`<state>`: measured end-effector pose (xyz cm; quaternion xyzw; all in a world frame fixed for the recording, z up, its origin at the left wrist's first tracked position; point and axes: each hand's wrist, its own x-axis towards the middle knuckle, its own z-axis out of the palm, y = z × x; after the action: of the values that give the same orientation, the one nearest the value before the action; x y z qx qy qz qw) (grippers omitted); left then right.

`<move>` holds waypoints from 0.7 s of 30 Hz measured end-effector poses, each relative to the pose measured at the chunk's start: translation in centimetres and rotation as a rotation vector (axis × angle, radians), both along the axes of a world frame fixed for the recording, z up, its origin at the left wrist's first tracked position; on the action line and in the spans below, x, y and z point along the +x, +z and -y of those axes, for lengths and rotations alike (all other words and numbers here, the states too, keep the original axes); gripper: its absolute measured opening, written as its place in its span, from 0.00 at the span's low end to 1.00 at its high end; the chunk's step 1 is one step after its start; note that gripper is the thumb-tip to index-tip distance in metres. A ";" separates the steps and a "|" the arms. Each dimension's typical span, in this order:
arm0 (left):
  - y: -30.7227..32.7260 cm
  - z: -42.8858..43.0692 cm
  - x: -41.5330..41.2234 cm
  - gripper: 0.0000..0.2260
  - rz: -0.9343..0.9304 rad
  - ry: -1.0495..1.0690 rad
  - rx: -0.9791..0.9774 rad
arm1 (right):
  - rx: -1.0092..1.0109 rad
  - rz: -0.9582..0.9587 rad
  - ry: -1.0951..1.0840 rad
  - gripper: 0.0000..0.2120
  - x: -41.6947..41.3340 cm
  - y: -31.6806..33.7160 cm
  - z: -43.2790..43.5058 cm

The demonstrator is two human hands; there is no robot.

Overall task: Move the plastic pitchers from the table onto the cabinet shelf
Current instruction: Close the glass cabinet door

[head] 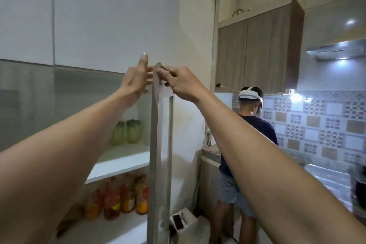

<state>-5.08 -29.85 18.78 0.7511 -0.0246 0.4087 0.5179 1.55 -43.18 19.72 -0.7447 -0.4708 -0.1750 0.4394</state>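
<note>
Two green plastic pitchers (127, 132) stand side by side at the back of the white cabinet shelf (126, 161). The glass cabinet door (159, 144) stands edge-on to me, open. My right hand (178, 82) grips the door's top corner. My left hand (136, 79) is raised just left of that corner, fingers spread, touching or nearly touching the door's edge. No table is in view.
Several bottles of orange and red liquid (122, 196) fill the shelf below. White upper cabinet fronts (99, 16) hang above. A person in a dark shirt (249, 140) stands at the counter to the right. A white stool with a phone (181, 222) sits on the floor.
</note>
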 end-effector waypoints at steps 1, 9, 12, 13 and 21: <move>0.0 -0.9 -1.0 0.33 0.012 0.004 -0.016 | -0.011 -0.002 0.016 0.27 -0.1 -0.1 -1.6; -2.5 -9.5 -5.1 0.26 -0.069 0.560 0.325 | -0.231 0.028 0.065 0.31 1.2 -3.2 -13.9; -4.0 -14.3 -4.2 0.40 -0.219 0.845 0.622 | -0.249 0.026 0.087 0.39 2.6 -4.3 -18.1; -4.2 -15.7 -3.8 0.40 -0.247 0.909 0.626 | -0.263 0.023 0.104 0.41 3.2 -4.6 -19.6; -4.6 -21.1 -0.6 0.36 -0.576 1.381 0.925 | -0.425 0.145 0.036 0.36 9.0 -5.3 -25.7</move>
<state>-5.66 -8.71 14.17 0.8066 0.4037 0.3744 -0.2151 10.57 -17.48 14.38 -0.7977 -0.5406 -0.1170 0.2404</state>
